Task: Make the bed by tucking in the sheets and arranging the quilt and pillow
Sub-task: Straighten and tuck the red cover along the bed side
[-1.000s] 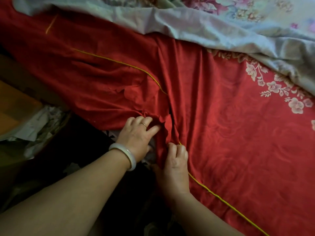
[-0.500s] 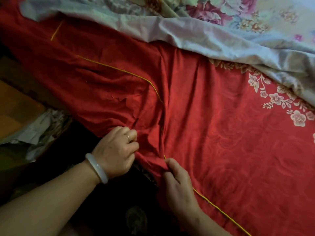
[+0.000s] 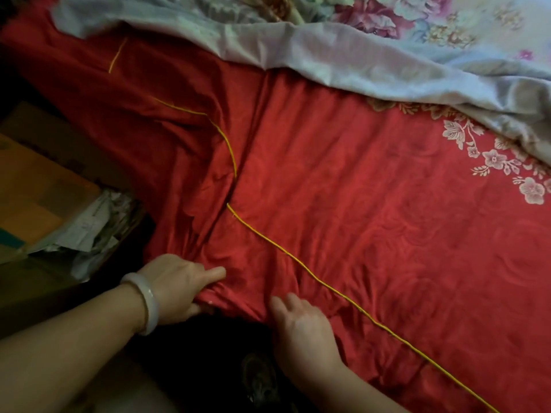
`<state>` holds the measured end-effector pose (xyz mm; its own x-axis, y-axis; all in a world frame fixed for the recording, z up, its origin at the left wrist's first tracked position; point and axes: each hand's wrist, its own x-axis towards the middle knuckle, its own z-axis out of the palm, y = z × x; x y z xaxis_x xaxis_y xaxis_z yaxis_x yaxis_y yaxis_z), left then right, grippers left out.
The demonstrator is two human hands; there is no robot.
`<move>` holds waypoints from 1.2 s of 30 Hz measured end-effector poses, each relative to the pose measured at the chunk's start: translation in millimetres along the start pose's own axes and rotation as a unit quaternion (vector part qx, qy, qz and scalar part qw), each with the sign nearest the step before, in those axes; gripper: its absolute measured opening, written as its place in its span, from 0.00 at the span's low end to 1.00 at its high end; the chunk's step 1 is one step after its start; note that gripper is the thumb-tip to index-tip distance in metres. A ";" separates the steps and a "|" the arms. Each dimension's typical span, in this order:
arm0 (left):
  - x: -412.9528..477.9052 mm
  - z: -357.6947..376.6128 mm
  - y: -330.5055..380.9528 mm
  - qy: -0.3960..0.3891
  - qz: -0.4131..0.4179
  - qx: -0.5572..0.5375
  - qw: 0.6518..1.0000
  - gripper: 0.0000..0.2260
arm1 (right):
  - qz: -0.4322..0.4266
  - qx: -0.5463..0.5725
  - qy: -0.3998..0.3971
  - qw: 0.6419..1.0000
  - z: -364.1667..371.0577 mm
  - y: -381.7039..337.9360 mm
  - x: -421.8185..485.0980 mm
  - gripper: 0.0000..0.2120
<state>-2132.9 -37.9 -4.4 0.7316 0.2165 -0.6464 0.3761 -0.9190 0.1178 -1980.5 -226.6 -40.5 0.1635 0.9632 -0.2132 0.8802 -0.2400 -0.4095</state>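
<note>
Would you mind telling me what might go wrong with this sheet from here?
The left hand grips the red sheet at its edge while the right hand only rests flat, so a pull may deepen the fold kinking the yellow piping. The quilt lies on the sheet's far side and may pin it.

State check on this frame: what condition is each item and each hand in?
red sheet: spread over the bed, creased near the edge.
quilt: bunched up at the far side.
left hand: grips the sheet's near edge.
right hand: rests open on the sheet.
</note>
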 end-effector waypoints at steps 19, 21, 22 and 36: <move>55.5 61.8 36.2 -0.197 -0.237 0.020 0.951 0.36 | 0.052 0.209 -0.256 0.942 65.1 24.0 -1.0 0.35; 54.3 64.0 52.7 -0.181 -0.202 -0.010 0.963 0.32 | -0.008 0.179 -0.271 0.946 56.8 22.1 -11.4 0.33; 55.4 63.0 61.8 -0.146 -0.167 -0.023 0.975 0.26 | -0.031 0.175 -0.276 0.945 50.1 20.9 -16.5 0.30; 88.6 37.7 76.5 -0.095 -0.134 -0.032 0.986 0.19 | -0.287 -0.289 -0.168 0.898 24.8 111.7 -27.3 0.27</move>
<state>-2060.7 -101.5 -81.0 0.4836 0.3771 -0.7899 0.5814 -0.8130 -0.0321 -1897.7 -282.7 -102.3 -0.4490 0.7946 -0.4088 0.8767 0.4800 -0.0298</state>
